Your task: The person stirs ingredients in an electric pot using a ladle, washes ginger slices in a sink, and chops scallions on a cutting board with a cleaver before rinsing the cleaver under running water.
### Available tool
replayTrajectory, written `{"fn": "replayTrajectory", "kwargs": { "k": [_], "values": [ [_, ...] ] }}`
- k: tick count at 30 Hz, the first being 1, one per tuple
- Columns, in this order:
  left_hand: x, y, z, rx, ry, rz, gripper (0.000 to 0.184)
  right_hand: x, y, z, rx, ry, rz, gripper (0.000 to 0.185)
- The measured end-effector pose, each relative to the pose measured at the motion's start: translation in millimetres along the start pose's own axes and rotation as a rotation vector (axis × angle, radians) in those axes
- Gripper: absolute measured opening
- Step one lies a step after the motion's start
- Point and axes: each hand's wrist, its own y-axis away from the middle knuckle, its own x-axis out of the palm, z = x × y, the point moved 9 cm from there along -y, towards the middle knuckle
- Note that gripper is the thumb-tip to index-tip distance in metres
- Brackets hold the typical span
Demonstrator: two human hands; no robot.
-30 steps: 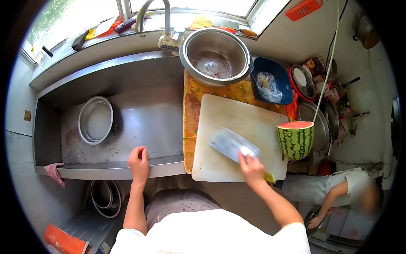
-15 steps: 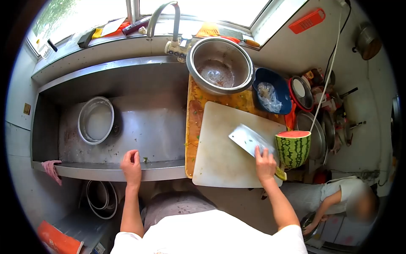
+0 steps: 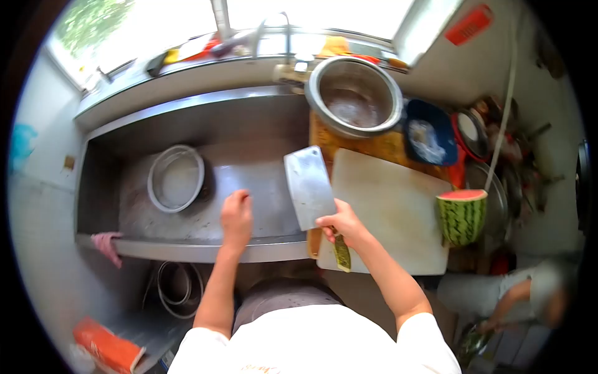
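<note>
My right hand (image 3: 346,224) grips a cleaver (image 3: 310,190) by its greenish handle. The broad blade is tilted up over the sink's right edge and the left side of a white cutting board (image 3: 392,218). My left hand (image 3: 237,215) is closed with curled fingers above the front of the steel sink (image 3: 187,248); it is slightly blurred and nothing shows in it. Beyond the board's right side stands a cut watermelon (image 3: 462,221), red flesh facing up.
A pale basin (image 3: 176,179) sits in the sink, with a pink cloth (image 3: 107,248) on the rim. Behind the board are a steel pot (image 3: 317,100) and a blue basin (image 3: 414,146) holding a plastic bag. Another person (image 3: 514,296) works at the lower right.
My right hand has carried the cleaver left from the board's right side to its left edge, turning the blade. My left hand has risen slightly over the sink. The view has shifted left.
</note>
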Motion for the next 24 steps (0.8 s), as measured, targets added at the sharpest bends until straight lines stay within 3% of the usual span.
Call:
{"fn": "replayTrajectory", "kwargs": {
  "k": [1, 3, 4, 7, 11, 15, 16, 19, 21, 23, 24],
  "values": [
    [7, -1, -5, 0.077, 0.024, 0.007, 0.013, 13, -6, -6, 0.011, -0.051, 0.052, 0.027],
    [21, -1, 27, 0.02, -0.002, 0.134, 0.01, 30, -7, -10, 0.009, -0.002, 0.03, 0.029],
    [30, 2, 55, -0.117, -0.023, 0.265, 0.011, 40, -7, -14, 0.028, -0.014, 0.046, 0.029],
    [25, 11, 192, -0.722, 0.161, 0.224, 0.012, 52, -7, -21, 0.062, -0.035, 0.05, 0.031],
    [6, 12, 346, -0.678, 0.102, 0.165, 0.014, 75, -9, -14, 0.086, -0.017, 0.042, 0.031],
    [-9, -67, 213, -0.629, 0.056, 0.291, 0.015, 70, -21, 8, 0.021, -0.058, -0.046, 0.029],
    [-14, -98, 164, -0.449, -0.191, 0.294, 0.021, 68, -27, 13, 0.022, -0.058, -0.073, 0.029],
    [28, -157, 53, 0.194, -0.207, 0.211, 0.029, 62, -43, 18, 0.027, -0.04, -0.143, 0.027],
    [82, -189, 28, 0.209, -0.014, 0.311, 0.033, 59, -57, 13, 0.037, -0.027, -0.149, 0.025],
    [153, -221, 41, -0.168, 0.25, 0.515, 0.035, 58, -67, 9, 0.05, -0.015, -0.142, 0.024],
    [181, -239, 42, -0.182, 0.279, 0.509, 0.036, 58, -68, 9, 0.075, -0.025, -0.147, 0.024]
  ]
}}
